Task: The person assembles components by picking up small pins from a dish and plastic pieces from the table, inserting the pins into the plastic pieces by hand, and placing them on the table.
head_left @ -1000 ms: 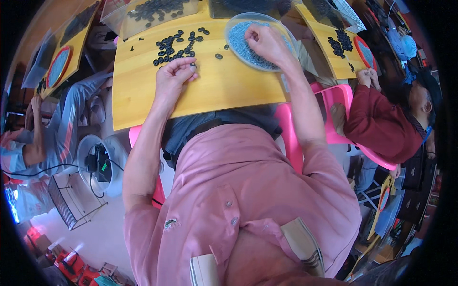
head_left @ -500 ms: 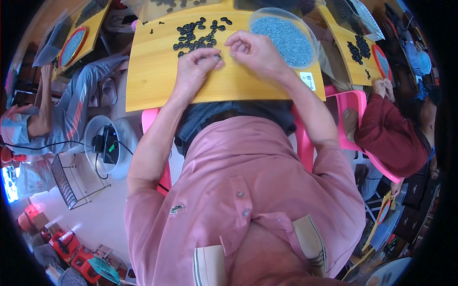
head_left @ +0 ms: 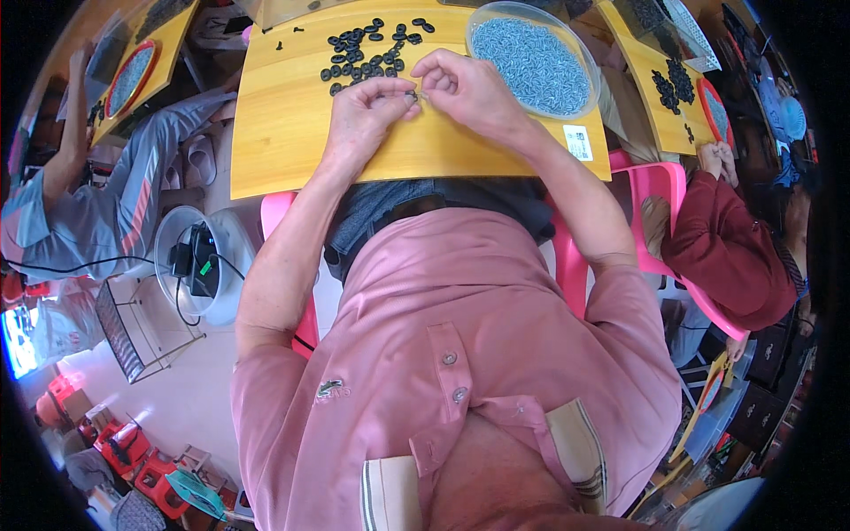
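My left hand point(head_left: 367, 115) is closed over the yellow table point(head_left: 283, 133), with a small dark part point(head_left: 410, 95) pinched between thumb and fingertips. Right beside it, my right hand point(head_left: 462, 86) has its thumb and forefinger pressed together at that part, the other fingers curled in. Whatever is in the right fingertips is too small to make out. Just beyond my left hand lies a loose group of small black oval parts point(head_left: 355, 56). Past my right hand is a clear round tub point(head_left: 597, 81) holding many small bluish metal pieces point(head_left: 531, 66).
A clear bin point(head_left: 292, 11) stands at the table's far edge. A white label point(head_left: 577, 142) is stuck near the right edge. Co-workers sit at yellow tables on both sides. On the floor at left, a plastic bucket point(head_left: 190, 265) holds black adapters and cables.
My hands have come closer together, and the right fingertips now meet the part in my left hand. The co-worker at left has raised an arm. The view has shifted slightly.
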A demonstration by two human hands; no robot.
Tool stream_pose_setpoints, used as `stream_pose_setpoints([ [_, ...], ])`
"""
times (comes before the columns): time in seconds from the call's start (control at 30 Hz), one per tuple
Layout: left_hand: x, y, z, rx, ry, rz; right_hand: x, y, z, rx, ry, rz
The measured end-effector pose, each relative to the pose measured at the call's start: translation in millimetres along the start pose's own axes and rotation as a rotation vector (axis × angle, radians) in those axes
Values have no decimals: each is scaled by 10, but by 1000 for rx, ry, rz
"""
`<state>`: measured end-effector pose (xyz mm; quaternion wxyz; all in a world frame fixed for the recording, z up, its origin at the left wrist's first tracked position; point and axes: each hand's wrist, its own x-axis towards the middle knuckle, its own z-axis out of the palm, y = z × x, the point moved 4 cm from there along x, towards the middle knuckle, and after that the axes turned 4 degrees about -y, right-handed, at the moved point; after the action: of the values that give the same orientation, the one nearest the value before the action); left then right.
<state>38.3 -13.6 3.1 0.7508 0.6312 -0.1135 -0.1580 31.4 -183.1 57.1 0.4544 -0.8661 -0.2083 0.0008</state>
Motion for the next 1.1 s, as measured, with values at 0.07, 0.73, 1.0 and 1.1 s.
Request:
stream_pose_setpoints([
  [0.07,8,-11,-9,25,-6,13,5,-2,3,-7,4,-6],
  [0.73,-1,-18,17,43,-6,27,0,-13,7,13,-26,7],
  [1.0,-28,-37,27,149,27,0,16,16,40,17,-36,27],
  [1.1,-16,-46,17,141,36,50,31,71,59,76,-26,41],
])
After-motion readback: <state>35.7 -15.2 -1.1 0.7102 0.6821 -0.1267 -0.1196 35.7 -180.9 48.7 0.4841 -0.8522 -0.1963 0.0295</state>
